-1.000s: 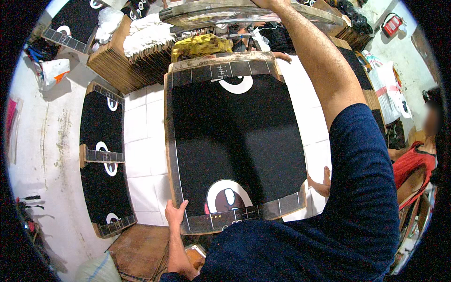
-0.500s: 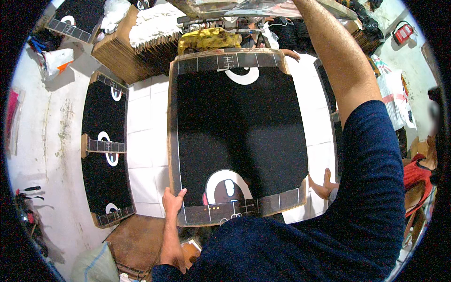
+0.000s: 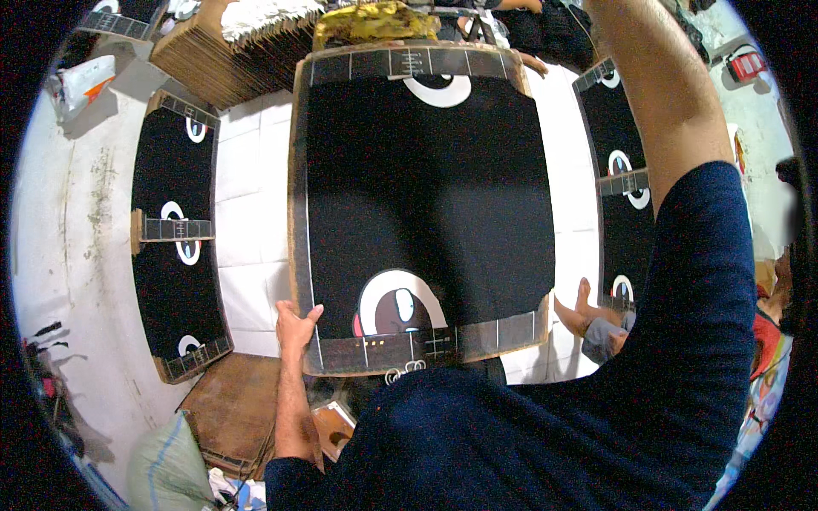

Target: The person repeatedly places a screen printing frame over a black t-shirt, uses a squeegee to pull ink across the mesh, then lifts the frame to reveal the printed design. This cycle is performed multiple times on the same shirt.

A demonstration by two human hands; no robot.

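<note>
A large rectangular board (image 3: 511, 336) with black cloth (image 3: 434, 187) on it lies in front of me. White and brown eye-like prints show at the cloth's near and far ends, beside dark strips marked with white lines. My left hand (image 3: 296, 328) holds the board's left edge close to the near corner, thumb on top and fingers toward the side. My right arm (image 3: 652, 94) reaches up and away past the top of the picture, so my right hand is out of sight.
Similar cloth-covered boards stand along the left (image 3: 177, 294) and right (image 3: 625, 230). Another person's hand (image 3: 534, 65) is by the far right corner, and a foot (image 3: 573, 317) at the right. Stacked brown boards (image 3: 192, 55), a yellow bundle (image 3: 375, 24) and a pale sack (image 3: 166, 464) surround the workspace.
The view has tilted nearer, so the board and my left hand appear higher. My right arm has swung to the right, and the framed panel at the top has gone out of sight.
</note>
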